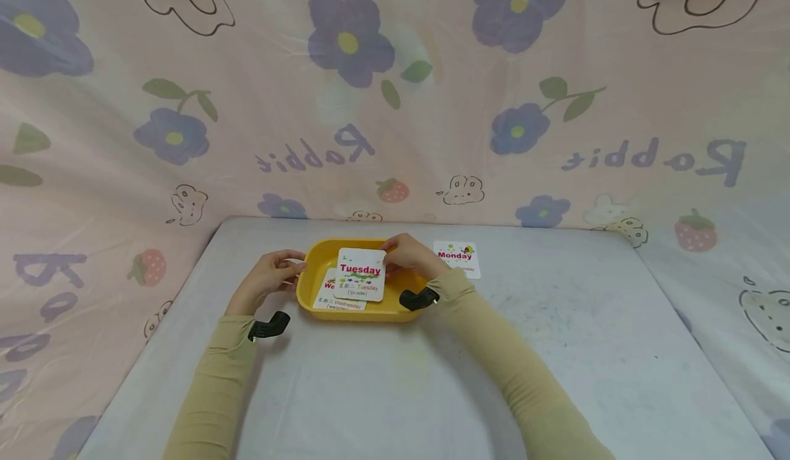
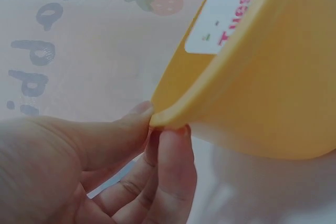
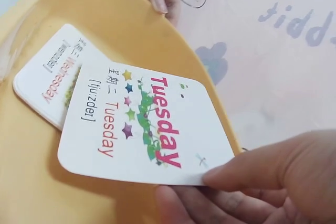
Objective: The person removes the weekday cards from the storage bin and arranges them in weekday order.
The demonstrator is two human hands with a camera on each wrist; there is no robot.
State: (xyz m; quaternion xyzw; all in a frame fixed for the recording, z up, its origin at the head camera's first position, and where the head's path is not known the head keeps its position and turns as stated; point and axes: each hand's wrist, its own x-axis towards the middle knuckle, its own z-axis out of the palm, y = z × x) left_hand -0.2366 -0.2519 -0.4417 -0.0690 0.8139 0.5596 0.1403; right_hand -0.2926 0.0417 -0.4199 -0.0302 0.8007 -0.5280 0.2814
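A yellow tray (image 1: 395, 315) stands on the table, and my left hand (image 1: 269, 278) pinches its left rim between thumb and fingers. In the left wrist view the thumb of that left hand (image 2: 105, 166) lies on top of the rim with fingers curled below. My right hand (image 1: 410, 254) pinches a white "Tuesday" card (image 1: 361, 275) by one edge, above the tray. Inside the tray lies a "Wednesday" card (image 3: 52, 72), on what looks like a small stack, partly covered by the Tuesday card. In the right wrist view, my right hand (image 3: 273, 182) grips the card's corner.
A "Monday" card (image 1: 457, 260) lies on the white table (image 1: 370, 391) just right of the tray, partly hidden by the right hand. Behind the table hangs a patterned curtain (image 1: 420, 124) with flowers and rabbits.
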